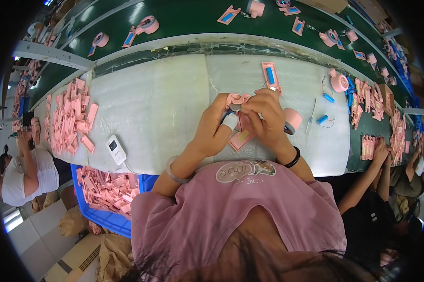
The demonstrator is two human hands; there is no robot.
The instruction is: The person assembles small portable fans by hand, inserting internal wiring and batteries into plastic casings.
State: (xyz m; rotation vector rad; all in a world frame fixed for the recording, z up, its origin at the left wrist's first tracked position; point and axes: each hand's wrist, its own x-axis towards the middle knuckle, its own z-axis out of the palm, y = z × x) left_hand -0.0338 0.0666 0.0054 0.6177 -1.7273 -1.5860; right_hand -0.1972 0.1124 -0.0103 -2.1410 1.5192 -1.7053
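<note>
Between both hands, above the middle of the table, is a small pink plastic part (237,98) with thin wires and a dark bit at it. My left hand (212,124) is closed round its left side; the thumb wears a white covering. My right hand (268,117) pinches at its right side, and the fingers hide much of it. Below them lies a pink handle shell (241,138) with a yellowish patch. Beyond my right hand lies another pink shell (270,74) holding a blue battery. A round pink fan head (292,118) is beside my right wrist.
Pink shells (71,117) are heaped at left, near a white handheld device (116,149). A blue crate (104,224) of pink parts stands lower left. Right lie a screwdriver (311,115), blue batteries (328,98) and a fan head (338,81). A green conveyor (188,23) runs behind; co-workers sit both sides.
</note>
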